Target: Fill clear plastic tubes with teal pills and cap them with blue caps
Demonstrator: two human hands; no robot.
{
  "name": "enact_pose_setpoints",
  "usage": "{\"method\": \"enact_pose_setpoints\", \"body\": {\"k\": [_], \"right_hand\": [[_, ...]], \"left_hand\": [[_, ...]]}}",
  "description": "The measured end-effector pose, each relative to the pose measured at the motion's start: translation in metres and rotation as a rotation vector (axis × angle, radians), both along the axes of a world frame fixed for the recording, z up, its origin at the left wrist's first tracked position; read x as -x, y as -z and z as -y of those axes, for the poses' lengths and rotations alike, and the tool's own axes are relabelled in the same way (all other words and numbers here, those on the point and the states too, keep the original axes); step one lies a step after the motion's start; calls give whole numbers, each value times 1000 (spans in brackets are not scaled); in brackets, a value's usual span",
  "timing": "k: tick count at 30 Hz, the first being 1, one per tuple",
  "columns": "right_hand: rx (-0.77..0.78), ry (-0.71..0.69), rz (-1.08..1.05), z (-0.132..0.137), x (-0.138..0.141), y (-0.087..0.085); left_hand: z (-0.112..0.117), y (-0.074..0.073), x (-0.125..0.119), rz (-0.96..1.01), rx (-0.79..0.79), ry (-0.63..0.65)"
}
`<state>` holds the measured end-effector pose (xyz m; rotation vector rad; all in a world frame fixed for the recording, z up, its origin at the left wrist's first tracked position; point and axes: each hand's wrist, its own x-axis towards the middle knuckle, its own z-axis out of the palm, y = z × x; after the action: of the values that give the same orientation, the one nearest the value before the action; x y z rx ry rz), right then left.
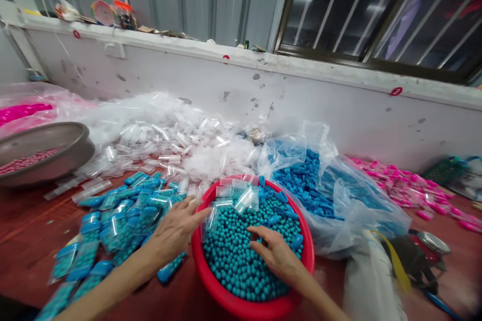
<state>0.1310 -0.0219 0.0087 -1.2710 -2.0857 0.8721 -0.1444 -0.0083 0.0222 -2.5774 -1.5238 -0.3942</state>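
A red basin point(222, 291) sits at the near edge of the counter point(26, 241), right in front of the person, which keeps the teal beads point(233, 256) heaped in it within easy reach of both hands; the right hand point(276, 256) lies inside the basin on top of the beads, fingers curled loosely as if raking or gathering them, closed on nothing that I can see; the left hand point(175, 230) rests over the basin's left rim, palm down and fingers spread, holding nothing (its fingertips lie close to a small clear bag point(211, 218) at the edge of the bead heap). A few more empty clear bags point(241, 195) lie on the far side of the beads, probably dropped there to be at hand. To the left of the basin, filled packets point(113, 220) of teal beads with blue ends are spread flat over the counter, seemingly put aside on that side; behind them rises a loose mound of empty clear packets point(158, 135). A large plastic sack point(339, 195) of blue pieces slumps open just right of the basin; pink packets point(406, 185) lie beyond it; a grey metal bowl point(45, 153) of dark pink beads stands far left.
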Motion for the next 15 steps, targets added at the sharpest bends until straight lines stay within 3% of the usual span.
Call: {"method": "enact_pose_setpoints", "body": {"k": [3, 7, 10, 15], "right_hand": [[4, 111, -37, -4, -19, -7], [-109, 224, 58, -14, -54, -13], [-256, 191, 285, -20, -63, -14], [-356, 112, 823, -31, -40, -8]], "left_hand": [[-16, 10, -23, -21, 87, 197], [-27, 22, -38, -16, 100, 322], [-29, 31, -42, -41, 109, 362], [-30, 36, -55, -123, 110, 350]]}}
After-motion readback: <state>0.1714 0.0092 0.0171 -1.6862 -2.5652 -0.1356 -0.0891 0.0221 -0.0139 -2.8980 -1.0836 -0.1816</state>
